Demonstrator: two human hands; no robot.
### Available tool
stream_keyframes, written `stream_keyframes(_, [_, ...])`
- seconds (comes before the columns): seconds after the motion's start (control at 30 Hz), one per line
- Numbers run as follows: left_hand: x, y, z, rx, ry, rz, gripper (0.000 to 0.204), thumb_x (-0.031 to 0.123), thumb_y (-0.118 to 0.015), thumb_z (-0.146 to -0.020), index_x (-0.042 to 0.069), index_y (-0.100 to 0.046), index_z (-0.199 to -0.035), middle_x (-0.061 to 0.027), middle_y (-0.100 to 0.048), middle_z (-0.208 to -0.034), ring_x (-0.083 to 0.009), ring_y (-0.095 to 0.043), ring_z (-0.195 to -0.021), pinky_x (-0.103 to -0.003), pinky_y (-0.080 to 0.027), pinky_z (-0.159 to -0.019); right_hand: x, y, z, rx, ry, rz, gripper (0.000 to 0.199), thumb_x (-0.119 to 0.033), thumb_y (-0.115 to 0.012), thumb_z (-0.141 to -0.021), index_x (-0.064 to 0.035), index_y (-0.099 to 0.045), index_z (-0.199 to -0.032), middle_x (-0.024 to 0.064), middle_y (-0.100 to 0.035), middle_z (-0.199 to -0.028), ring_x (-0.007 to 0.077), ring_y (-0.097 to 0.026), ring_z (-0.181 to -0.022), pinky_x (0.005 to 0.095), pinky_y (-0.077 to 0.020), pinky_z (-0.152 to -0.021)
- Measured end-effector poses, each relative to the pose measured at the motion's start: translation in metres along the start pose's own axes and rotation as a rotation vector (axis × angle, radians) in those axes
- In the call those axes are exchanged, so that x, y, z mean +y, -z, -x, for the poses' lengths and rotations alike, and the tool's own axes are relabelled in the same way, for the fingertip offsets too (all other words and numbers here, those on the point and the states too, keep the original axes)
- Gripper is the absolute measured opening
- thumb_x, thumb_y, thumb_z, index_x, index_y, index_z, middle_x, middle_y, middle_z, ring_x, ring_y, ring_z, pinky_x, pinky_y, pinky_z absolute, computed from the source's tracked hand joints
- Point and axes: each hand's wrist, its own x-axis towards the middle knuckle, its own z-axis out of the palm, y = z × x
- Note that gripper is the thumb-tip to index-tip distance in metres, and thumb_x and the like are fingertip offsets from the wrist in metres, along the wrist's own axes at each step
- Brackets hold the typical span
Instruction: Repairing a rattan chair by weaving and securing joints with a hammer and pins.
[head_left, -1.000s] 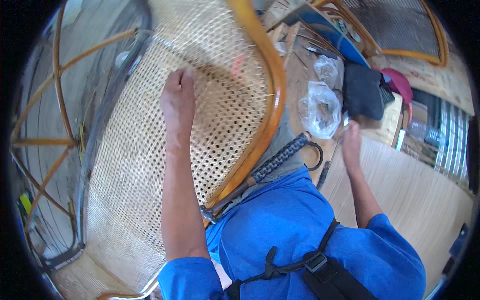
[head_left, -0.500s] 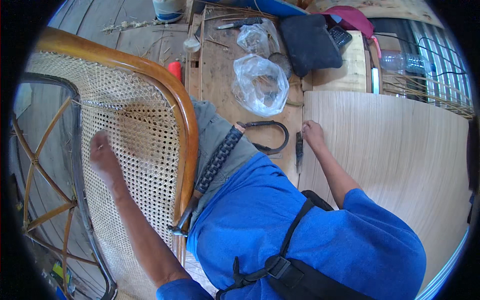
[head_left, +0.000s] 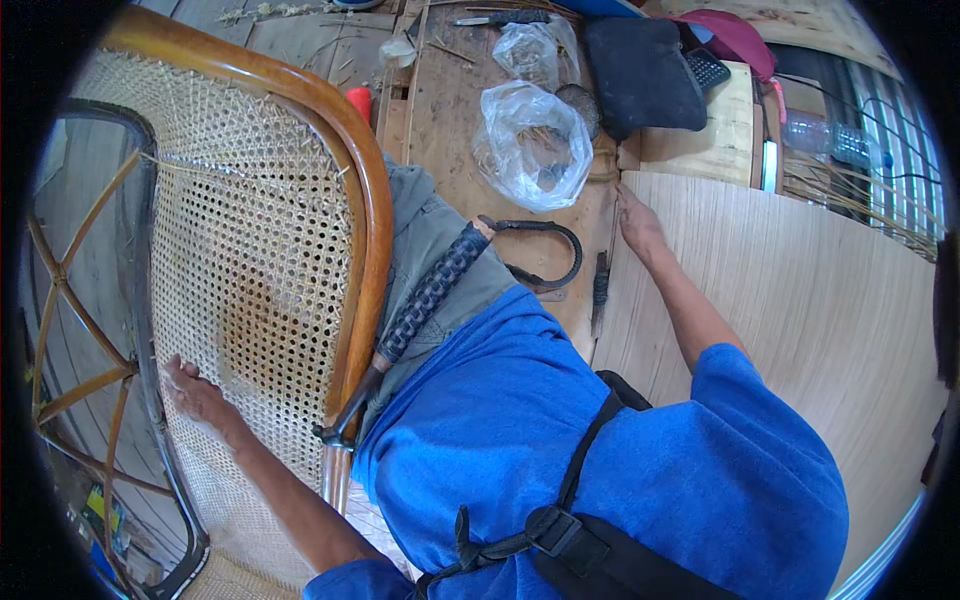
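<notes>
A wooden chair (head_left: 375, 235) with woven cane webbing (head_left: 275, 270) leans against my left side. Over the webbing's lower left, close to a dark curved frame bar (head_left: 145, 300), is my left hand (head_left: 203, 400), fingers apart and holding nothing visible. My right hand (head_left: 642, 222) has its fingers stretched out along the edge of a pale wood-grain board (head_left: 770, 290). A hammer (head_left: 425, 305) with a braided black grip and a wrist loop rests across my lap, its head beside the chair rail. A thin tool with a dark wrapped handle (head_left: 600, 280) lies by the board's edge.
Ahead are a clear plastic bag (head_left: 535, 145) of cane scraps, a smaller bag (head_left: 530, 55), a black pouch (head_left: 645, 75) and a knife-like tool (head_left: 500, 18). A plastic bottle (head_left: 835, 138) and cane strips (head_left: 850, 185) lie at the far right. A red object (head_left: 360, 102) stands behind the chair.
My left hand has moved down toward me across the webbing, and its fingers have opened. My right hand has moved forward along the board's edge, away from the thin tool, and its fingers have straightened.
</notes>
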Motion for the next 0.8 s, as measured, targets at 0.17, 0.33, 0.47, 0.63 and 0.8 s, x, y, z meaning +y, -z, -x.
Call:
stream_keyframes(0.17, [-0.013, -0.005, 0.017, 0.006, -0.087, -0.142, 0.051, 0.044, -0.042, -0.096, 0.002, -0.058, -0.12, -0.0144, -0.062, -0.093, -0.0247, -0.057, -0.083, -0.038, -0.045, -0.072, -0.028, 0.017, 0.004, -0.158, -0.083, 0.181, 0.032, -0.007, -0.038, -0.087, 0.0003, -0.05, -0.116, 0.0305, -0.06, -0.105, 0.0452, -0.058, -0.1, 0.0491, -0.0455, -0.086])
stream_keyframes(0.33, [-0.014, -0.009, 0.016, -0.026, -0.098, -0.17, 0.051, 0.043, -0.043, -0.097, 0.001, -0.054, -0.124, -0.0191, -0.062, -0.104, -0.0277, -0.059, -0.093, -0.039, -0.046, -0.079, -0.019, 0.007, -0.001, -0.071, -0.03, 0.174, 0.021, -0.009, -0.042, -0.085, 0.0026, -0.051, -0.099, 0.0322, -0.06, -0.092, 0.0476, -0.058, -0.091, 0.0532, -0.0449, -0.079])
stream_keyframes(0.47, [-0.025, -0.015, 0.009, -0.025, -0.159, -0.115, 0.047, 0.039, -0.046, -0.097, -0.001, -0.055, -0.122, -0.0199, -0.061, -0.108, -0.0285, -0.059, -0.094, -0.038, -0.046, -0.082, -0.004, 0.0, -0.01, -0.107, 0.027, 0.21, 0.021, -0.01, -0.042, -0.085, 0.0038, -0.052, -0.097, 0.0321, -0.06, -0.09, 0.0473, -0.058, -0.091, 0.0536, -0.0446, -0.078])
stream_keyframes(0.63, [-0.019, -0.019, 0.015, -0.022, -0.194, -0.128, 0.043, 0.035, -0.048, -0.097, -0.001, -0.056, -0.119, -0.0199, -0.06, -0.11, -0.0282, -0.059, -0.095, -0.037, -0.047, -0.084, 0.011, -0.005, 0.005, -0.112, 0.148, 0.218, 0.019, -0.011, -0.046, -0.085, 0.0023, -0.052, -0.097, 0.0286, -0.062, -0.081, 0.0453, -0.061, -0.079, 0.0522, -0.0476, -0.07])
stream_keyframes(0.8, [-0.017, -0.021, 0.018, -0.002, -0.22, -0.127, 0.042, 0.035, -0.048, -0.097, 0.0, -0.058, -0.117, -0.0169, -0.062, -0.107, -0.0262, -0.06, -0.096, -0.036, -0.048, -0.082, -0.011, -0.017, 0.041, -0.058, -0.1, 0.045, 0.022, -0.008, -0.044, -0.085, 0.0041, -0.055, -0.1, 0.0319, -0.06, -0.093, 0.0483, -0.057, -0.092, 0.0519, -0.045, -0.081])
